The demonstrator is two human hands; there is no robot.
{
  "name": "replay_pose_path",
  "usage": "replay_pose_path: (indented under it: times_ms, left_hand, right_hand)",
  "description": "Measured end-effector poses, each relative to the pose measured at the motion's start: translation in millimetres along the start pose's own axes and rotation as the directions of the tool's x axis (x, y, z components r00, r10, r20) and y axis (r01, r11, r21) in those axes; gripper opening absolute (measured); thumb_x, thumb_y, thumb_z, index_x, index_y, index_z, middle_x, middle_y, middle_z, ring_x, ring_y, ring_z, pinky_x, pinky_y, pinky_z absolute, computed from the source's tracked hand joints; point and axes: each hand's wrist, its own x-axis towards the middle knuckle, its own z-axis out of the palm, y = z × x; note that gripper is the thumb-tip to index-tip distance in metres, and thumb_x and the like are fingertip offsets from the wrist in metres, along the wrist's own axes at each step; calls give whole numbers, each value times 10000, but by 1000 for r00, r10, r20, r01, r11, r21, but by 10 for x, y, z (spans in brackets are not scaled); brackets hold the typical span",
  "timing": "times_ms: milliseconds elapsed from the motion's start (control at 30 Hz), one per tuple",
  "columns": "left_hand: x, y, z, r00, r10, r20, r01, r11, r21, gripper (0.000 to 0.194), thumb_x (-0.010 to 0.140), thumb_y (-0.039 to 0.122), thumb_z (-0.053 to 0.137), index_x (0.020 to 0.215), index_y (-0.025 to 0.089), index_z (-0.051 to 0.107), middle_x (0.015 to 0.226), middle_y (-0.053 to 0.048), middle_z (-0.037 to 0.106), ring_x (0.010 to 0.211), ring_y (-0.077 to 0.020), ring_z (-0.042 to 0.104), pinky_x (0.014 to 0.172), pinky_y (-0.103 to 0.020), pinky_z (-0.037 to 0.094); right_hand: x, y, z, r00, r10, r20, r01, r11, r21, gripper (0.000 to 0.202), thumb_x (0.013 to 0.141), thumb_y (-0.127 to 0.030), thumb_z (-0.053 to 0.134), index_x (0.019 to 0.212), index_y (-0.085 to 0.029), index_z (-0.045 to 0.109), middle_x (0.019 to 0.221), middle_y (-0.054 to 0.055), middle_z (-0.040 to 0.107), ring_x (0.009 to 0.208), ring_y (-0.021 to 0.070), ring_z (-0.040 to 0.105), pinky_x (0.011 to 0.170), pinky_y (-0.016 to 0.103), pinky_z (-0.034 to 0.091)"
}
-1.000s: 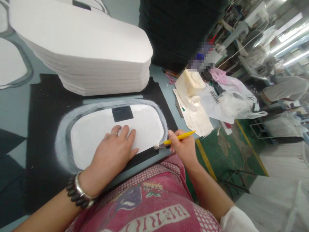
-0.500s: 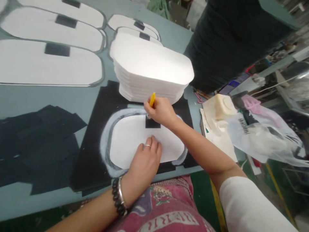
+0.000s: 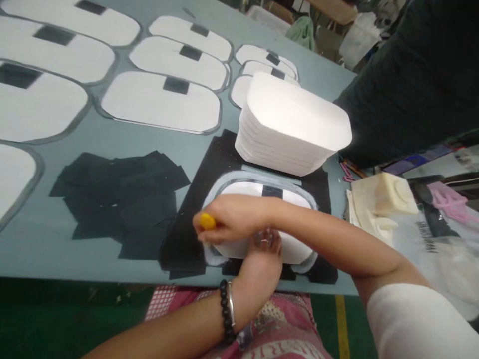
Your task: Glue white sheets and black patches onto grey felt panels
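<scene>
Two bare hands show in the head view, and everything's easiest to place off the tall stack of white blanks (image 3: 295, 104). The white panel (image 3: 299, 249) lies flat on a black sheet (image 3: 213, 164), on the near side of the stack, with a pale band (image 3: 220, 182) running round it and a dark patch (image 3: 272, 192) at its far edge. Left hand (image 3: 265, 262) rests on the panel, near side of the stack; its fingers look loosely stretched out rather than gripping, though the tips are partly tucked behind the other wrist. Right hand (image 3: 232, 217) reaches across, left and near of the stack, fingers closed round a yellow handle (image 3: 207, 221). Can't see the tool's other end, that hand covers it.

Handling-wise, my guess is the panel's thin, light and fairly stiff, so it probably slides about unless pressed down mid-panel. For picking it up I'd pinch two opposite edges; a single corner might crease. I'd keep off the pale band in case it's wet.

Left of the stack, loose dark pieces (image 3: 127, 199) lie on the bench (image 3: 37, 249), with patched panels (image 3: 164, 102) beyond them. Right of the stack: a dark roll (image 3: 419, 89) and a cream container (image 3: 389, 192).
</scene>
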Motion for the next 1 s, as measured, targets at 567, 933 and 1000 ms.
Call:
replay_pose_path:
  times_ms: [567,933,1000]
  left_hand:
    - [-289,-318,-202,979,164,-119,-183,967,-176,355,1008,188,480,1286,74,668,1363,-198,668,1287,-311,628,1031,-425,559]
    - [-1285,-690,-316,980,-117,163,194,764,-615,300,1042,322,434,934,198,684,848,-33,700,780,-159,648,692,-262,461]
    - [-1299,-710,-301,968,-176,177,249,726,-641,302,1035,353,455,930,200,693,830,-29,702,763,-158,649,688,-259,458]
  right_hand:
    - [-971,76,404,649,378,-660,-557,827,-75,199,1042,-298,516,1128,-242,686,758,12,694,673,175,616,640,265,330]
    - [-952,-186,1489,910,324,-259,-414,749,-518,215,1033,-130,401,1142,-155,585,970,164,640,934,292,575,746,377,471]
    - [-923,-217,1501,909,330,-255,-418,728,-543,236,1046,-148,369,1135,-160,587,949,165,638,925,303,582,738,390,479]
